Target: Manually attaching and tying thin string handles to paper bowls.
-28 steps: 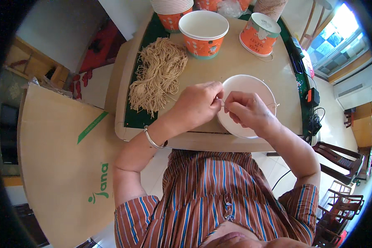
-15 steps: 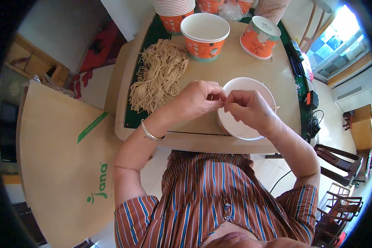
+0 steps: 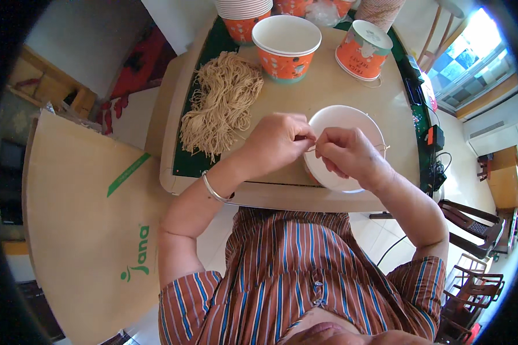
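A white-lined paper bucket (image 3: 350,117) stands at the table's near side, its open mouth facing up. Over its left rim my left hand (image 3: 277,142) and my right hand (image 3: 347,153) meet, fingertips pinched on a thin beige string (image 3: 311,150). A short bit of it shows between them; the fingers hide the rest. At the bucket's right rim another bit of string (image 3: 387,148) sticks out. To the left lies a loose heap of beige strings (image 3: 223,100).
Orange paper buckets (image 3: 285,64) stand nested beyond my hands. An upside-down bucket (image 3: 360,56) with string at its rim is at the far right. A tall bucket stack (image 3: 244,26) stands at the back. A large cardboard box (image 3: 92,230) is left of the table.
My fingertips have drawn slightly apart, and a short length of string now shows between them. The view has shifted a little; the buckets and heap stay put.
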The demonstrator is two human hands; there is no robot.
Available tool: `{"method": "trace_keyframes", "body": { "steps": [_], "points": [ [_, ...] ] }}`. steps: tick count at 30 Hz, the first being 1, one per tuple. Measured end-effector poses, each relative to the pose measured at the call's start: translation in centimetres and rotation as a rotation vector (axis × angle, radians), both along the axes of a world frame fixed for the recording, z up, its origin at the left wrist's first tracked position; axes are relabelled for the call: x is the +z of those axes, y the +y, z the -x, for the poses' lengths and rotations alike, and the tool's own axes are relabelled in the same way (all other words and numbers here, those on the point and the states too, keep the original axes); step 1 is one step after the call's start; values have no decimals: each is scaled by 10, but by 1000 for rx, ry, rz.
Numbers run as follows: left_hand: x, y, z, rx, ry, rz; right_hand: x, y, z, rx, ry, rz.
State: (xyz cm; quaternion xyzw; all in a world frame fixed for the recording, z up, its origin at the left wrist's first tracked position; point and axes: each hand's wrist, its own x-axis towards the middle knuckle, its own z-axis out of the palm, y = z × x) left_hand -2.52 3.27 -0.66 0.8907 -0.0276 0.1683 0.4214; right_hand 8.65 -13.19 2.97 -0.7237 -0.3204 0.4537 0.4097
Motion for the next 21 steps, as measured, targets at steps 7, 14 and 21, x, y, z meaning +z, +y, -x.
{"method": "trace_keyframes", "body": {
  "steps": [7, 14, 21],
  "points": [
    [0, 6, 8, 102, 175, 314, 21, 3, -15, 95, -55, -10],
    [0, 3, 19, 91, 20, 277, 30, 3, -14, 72, -60, -80],
    [-9, -1, 17, 36, -158, 265, 40, 5, -8, 94, -20, -136]
  ]
}}
